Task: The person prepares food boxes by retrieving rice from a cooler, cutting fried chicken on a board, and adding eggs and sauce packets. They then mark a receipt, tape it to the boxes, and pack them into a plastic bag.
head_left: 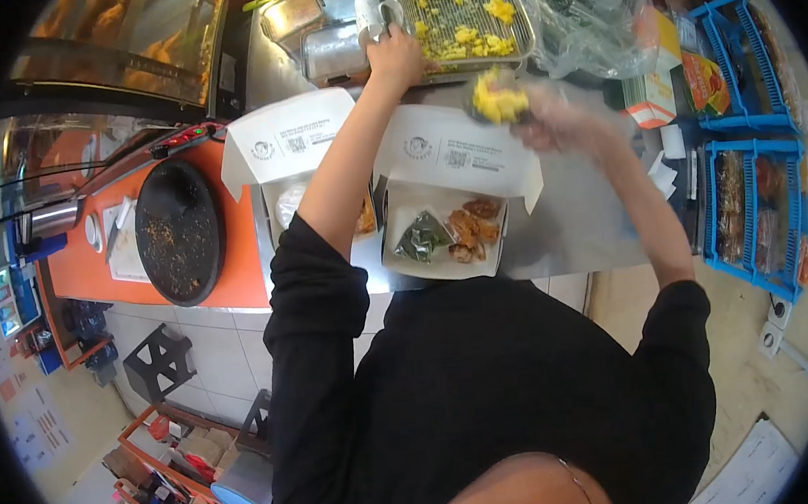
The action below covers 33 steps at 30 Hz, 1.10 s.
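My left hand (pixel 397 58) reaches up to the metal containers, fingers closed round something I cannot make out, beside a white cylindrical item (pixel 368 13). My right hand (pixel 549 122), blurred, grips a dark scoop (pixel 482 113) heaped with yellow food (pixel 500 102). The scoop is above the lid of an open white box (pixel 460 150). Inside that box lie brown glazed pieces (pixel 474 228) and a dark green wrapped item (pixel 424 237). Behind it, a wire-racked tray (pixel 464 14) holds more yellow food. A second open box (pixel 291 133) is partly hidden by my left arm.
A black round board (pixel 180 232) lies on the orange counter at left, near a glass food case (pixel 118 47). A large plastic bag (pixel 584 15) is at the back right. Blue baskets (pixel 756 218) with packets stand far right.
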### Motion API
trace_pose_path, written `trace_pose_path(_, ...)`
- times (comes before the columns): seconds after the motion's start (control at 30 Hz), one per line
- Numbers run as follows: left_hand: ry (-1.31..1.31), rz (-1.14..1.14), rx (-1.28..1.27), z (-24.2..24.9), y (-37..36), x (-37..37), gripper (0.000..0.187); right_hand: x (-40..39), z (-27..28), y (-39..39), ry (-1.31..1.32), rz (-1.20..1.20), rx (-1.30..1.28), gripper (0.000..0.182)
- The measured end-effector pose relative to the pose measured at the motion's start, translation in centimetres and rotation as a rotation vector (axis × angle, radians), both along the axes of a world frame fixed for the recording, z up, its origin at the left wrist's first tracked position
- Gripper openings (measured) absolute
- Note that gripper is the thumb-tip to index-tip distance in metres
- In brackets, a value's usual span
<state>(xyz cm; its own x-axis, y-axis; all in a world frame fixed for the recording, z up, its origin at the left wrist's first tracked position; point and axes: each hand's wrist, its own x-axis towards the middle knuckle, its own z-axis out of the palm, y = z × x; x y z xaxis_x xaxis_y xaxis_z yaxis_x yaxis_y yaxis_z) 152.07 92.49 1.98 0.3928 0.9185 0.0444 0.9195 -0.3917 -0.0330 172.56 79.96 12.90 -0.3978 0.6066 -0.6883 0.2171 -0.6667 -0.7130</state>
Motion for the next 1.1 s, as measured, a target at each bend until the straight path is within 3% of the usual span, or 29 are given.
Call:
trace_pose_path(0.03, -0.012, 0.004, 0.018, 0.0, -0.2, 0.0, 0.069, -0.4, 0.4, -1.8, -0.061, 0.09, -0.092, 0.052)
trace_pose_path(0.1, -0.012, 0.002, 0.003, 0.7, -0.5, 0.1, 0.069, -0.7, -2.9, -7.2, 0.164, 0.033, 0.09, 0.054)
trace_pose_path(0.17, -0.014, 0.002, -0.014, 0.9, -0.7, 0.1, 0.07, -4.6, -1.4, -11.0, -0.046, -0.225, 0.204, 0.052)
trace_pose_path(0.23, -0.03, 0.002, -0.036, 1.0, -0.8, 0.0, 0.069, -6.6, -4.9, -12.8, -0.42, -0.248, 0.569, 0.051)
trace_pose_path(0.27, -0.028, -0.003, -0.034, 1.1, -0.9, 0.0, 0.069, -7.3, -5.1, -13.5, -0.419, -0.254, 0.569, 0.051)
trace_pose_path(0.33, -0.028, -0.008, -0.049, 1.3, -0.9, 0.0, 0.069, -8.1, -5.2, -14.7, -0.711, 0.014, 0.669, 0.058)
trace_pose_path(0.37, -0.027, -0.012, -0.048, 1.3, -0.9, 0.0, 0.069, -8.1, -5.2, -15.3, -0.712, 0.011, 0.669, 0.058)
trace_pose_path(0.43, -0.047, 0.059, -0.143, 1.4, -0.6, 0.2, 0.064, -8.2, -5.4, -16.2, -0.899, 0.391, 0.87, 0.065)
trace_pose_path(0.57, -0.045, 0.055, -0.149, 1.4, -0.3, 0.2, 0.065, -6.8, -6.8, -15.5, -0.822, 0.322, 1.088, 0.07)
trace_pose_path(0.63, -0.048, 0.004, -0.095, 1.7, -0.4, -0.1, 0.073, -4.7, -7.9, -14.0, -0.471, -0.057, 0.966, 0.062)
trace_pose_path(0.7, -0.068, 0.009, -0.13, 2.0, -0.4, -0.2, 0.075, -1.6, -1.6, -10.2, 0.231, -0.265, -0.124, 0.059)
trace_pose_path(0.8, -0.122, 0.032, -0.179, 2.4, -0.3, -0.1, 0.078, 0.9, 1.4, -3.2, 0.142, -0.387, -0.063, 0.054)
trace_pose_path(0.87, -0.131, 0.034, -0.227, 3.2, -0.3, -0.2, 0.079, 0.6, -0.9, 3.0, -0.239, -0.42, 0.397, 0.045)
trace_pose_path(0.93, -0.14, 0.058, -0.235, 3.4, -0.4, 0.0, 0.075, 1.6, -6.8, 11.6, -0.794, -0.167, 1.075, 0.044)
trace_pose_path(1.07, -0.102, 0.099, -0.185, 3.2, -0.7, 0.5, 0.071, -1.0, -6.6, 19.5, -0.64, -0.174, 1.081, 0.049)
trace_pose_path(1.1, -0.103, 0.112, -0.171, 3.3, -0.7, 0.5, 0.071, -1.0, -7.0, 20.9, -0.797, -0.109, 1.088, 0.047)
